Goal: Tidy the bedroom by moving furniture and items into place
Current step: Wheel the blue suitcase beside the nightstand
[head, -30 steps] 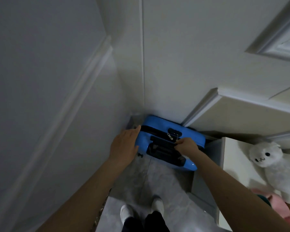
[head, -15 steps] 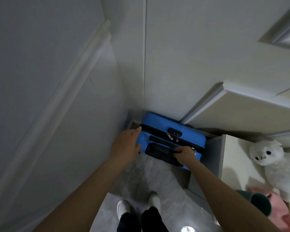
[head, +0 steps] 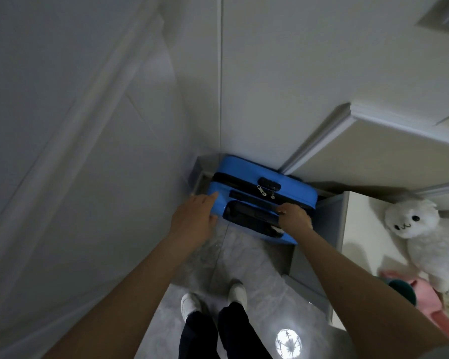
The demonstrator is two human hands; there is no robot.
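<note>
A blue hard-shell suitcase [head: 246, 177] stands upright on the grey floor in the corner, its far side against the back wall. Its top faces me, with a black zip, a lock and a recessed black handle. My right hand [head: 294, 220] is closed around the right end of that handle. My left hand [head: 193, 220] lies flat with fingers spread against the suitcase's left top edge. Both forearms reach forward and down from the bottom of the view.
A white wall with a moulding [head: 70, 141] runs close on the left. A white cabinet [head: 353, 224] stands right of the suitcase, with a white plush toy [head: 423, 229] and a pink plush [head: 425, 296] on it. My feet [head: 213, 299] stand on the grey tiled floor.
The suitcase has slid a little deeper into the corner, and both hands have followed it forward. My view has tilted down, showing more floor and a light's reflection.
</note>
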